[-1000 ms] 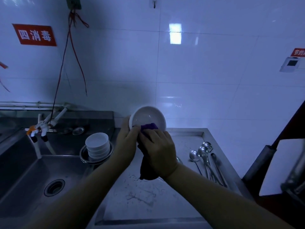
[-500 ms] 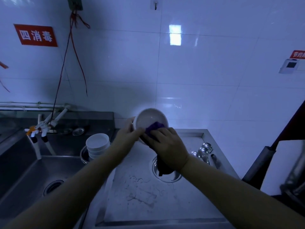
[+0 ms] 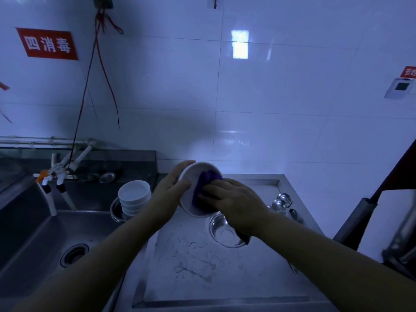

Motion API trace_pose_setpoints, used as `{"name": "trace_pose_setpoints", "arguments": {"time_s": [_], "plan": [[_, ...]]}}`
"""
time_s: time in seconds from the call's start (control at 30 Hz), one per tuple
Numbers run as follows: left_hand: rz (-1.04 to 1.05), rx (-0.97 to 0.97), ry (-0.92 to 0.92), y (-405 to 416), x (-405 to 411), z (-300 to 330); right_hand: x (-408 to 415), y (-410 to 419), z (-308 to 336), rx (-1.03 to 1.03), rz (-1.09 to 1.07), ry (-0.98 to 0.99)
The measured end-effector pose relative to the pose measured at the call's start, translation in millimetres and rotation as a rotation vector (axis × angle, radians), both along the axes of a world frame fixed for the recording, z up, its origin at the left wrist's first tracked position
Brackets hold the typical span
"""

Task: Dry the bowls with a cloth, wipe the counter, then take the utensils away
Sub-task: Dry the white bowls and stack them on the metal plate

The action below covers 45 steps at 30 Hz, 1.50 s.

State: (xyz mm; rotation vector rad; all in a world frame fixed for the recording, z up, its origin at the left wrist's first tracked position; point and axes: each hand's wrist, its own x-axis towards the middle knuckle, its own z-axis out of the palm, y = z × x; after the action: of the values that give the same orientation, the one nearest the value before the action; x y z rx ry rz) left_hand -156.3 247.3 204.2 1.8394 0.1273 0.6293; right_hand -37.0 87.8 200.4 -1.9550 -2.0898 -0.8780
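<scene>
My left hand (image 3: pixel 169 190) grips the left rim of a white bowl (image 3: pixel 195 174), held tilted above the steel counter (image 3: pixel 202 278). Inside the bowl, my right hand (image 3: pixel 234 201) presses a purple cloth (image 3: pixel 206 180); the cloth's dark tail hangs below my wrist. A stack of white bowls (image 3: pixel 134 197) stands in a metal dish at the sink's edge, left of my hands. Several metal spoons (image 3: pixel 282 204) lie at the counter's right side, partly hidden by my right arm.
A small steel bowl (image 3: pixel 225 233) sits on the counter under my right wrist. Water streaks mark the counter's middle. A deep sink (image 3: pixel 45 244) with a drain and taps (image 3: pixel 58 174) lies to the left. A tiled wall stands behind; dark equipment stands at the right.
The bowl has turned and tilted so its opening faces more to the right. My right hand with the cloth has slid deeper into it. The steel bowl beneath has come into sight.
</scene>
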Motion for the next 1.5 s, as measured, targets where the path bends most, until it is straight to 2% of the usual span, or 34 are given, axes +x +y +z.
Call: {"name": "trace_pose_setpoints", "arguments": {"time_s": [0.1,0.17,0.23,0.4,0.5,0.57,0.63,0.73,0.83,0.9,0.97,1.03,1.13,1.2,1.27,1.37,1.43,1.5], "plan": [[-0.070,-0.060,-0.003,-1,3,2,-6,8,2,0.009,-0.126,0.058],[-0.081,-0.076,-0.008,-1,6,1,-15,15,1,0.017,-0.170,0.216],[-0.063,-0.081,-0.023,-3,7,1,-23,23,3,0.024,-0.146,0.366],[-0.019,-0.113,-0.035,1,7,2,-36,25,-3,-0.018,-0.013,0.408],[-0.023,-0.073,0.013,6,4,3,-27,11,-10,-0.124,0.016,0.463],[-0.050,-0.026,0.062,8,3,3,-13,0,-10,-0.221,0.021,0.363],[-0.091,-0.020,0.105,8,4,4,2,-7,-2,-0.271,0.073,0.166],[-0.198,-0.061,0.171,10,9,9,24,-8,18,-0.319,0.180,-0.125],[-0.325,-0.155,0.320,15,17,16,41,-4,27,-0.314,0.201,-0.392],[-0.384,-0.201,0.391,20,21,17,41,-3,20,-0.270,0.189,-0.428],[-0.393,-0.167,0.395,22,23,16,35,-2,9,-0.234,0.157,-0.362],[-0.335,-0.133,0.321,22,23,14,27,2,-3,-0.148,0.084,-0.238],[-0.132,-0.176,0.153,15,26,9,11,8,-19,0.052,-0.009,0.048],[-0.010,-0.182,0.102,8,29,2,-4,11,-30,0.112,-0.051,0.205],[0.039,-0.112,0.122,3,31,-3,-14,13,-38,0.155,-0.056,0.305],[-0.022,-0.021,0.327,7,30,1,-11,11,-37,0.131,-0.038,0.339],[-0.071,0.146,0.436,16,26,3,-6,7,-35,0.078,-0.040,0.370],[-0.022,0.553,0.437,26,19,7,0,3,-32,0.024,-0.061,0.443]]}}
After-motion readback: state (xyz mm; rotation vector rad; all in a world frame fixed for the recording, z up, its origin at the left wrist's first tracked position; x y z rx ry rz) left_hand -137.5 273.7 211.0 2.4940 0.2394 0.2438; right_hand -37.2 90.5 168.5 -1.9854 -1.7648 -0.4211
